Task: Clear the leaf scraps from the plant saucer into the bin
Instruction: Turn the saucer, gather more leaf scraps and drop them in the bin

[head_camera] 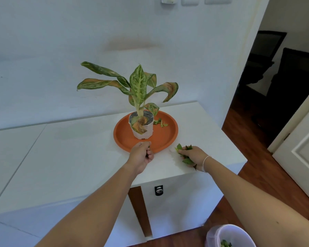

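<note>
Spanning most of the view, the long white table (78, 148) ran from the lower left to its right end beside a wooden floor (257, 175). On that right end sat the round terracotta-orange plastic saucer (168, 138), lying flat, rim up. A white faceted plastic pot (144, 129) stood upright on the saucer's left half, carrying a variegated green plant with browning leaves (137, 84) whose stem rose straight while its long leaves drooped outward to left and right. Down on the floor at the lower right stood a pale translucent round bin (234, 234), its mouth facing up, with some green bits inside.

Both bare forearms reached up and forward from the bottom of the view, converging toward the saucer. The left hand (142, 155) hovered at the saucer's near rim, knuckles up, its fingers (149, 152) curled in on a small dark green piece. The right hand (194, 155), a thin white band at the wrist, rested on the table just right of the saucer, clenched around a bunch of green leaf scraps (183, 154) that stuck out past the knuckles and below the palm.

A few loose green leaf scraps (160, 122) lay in a short line on the saucer floor, just right of the pot.
</note>
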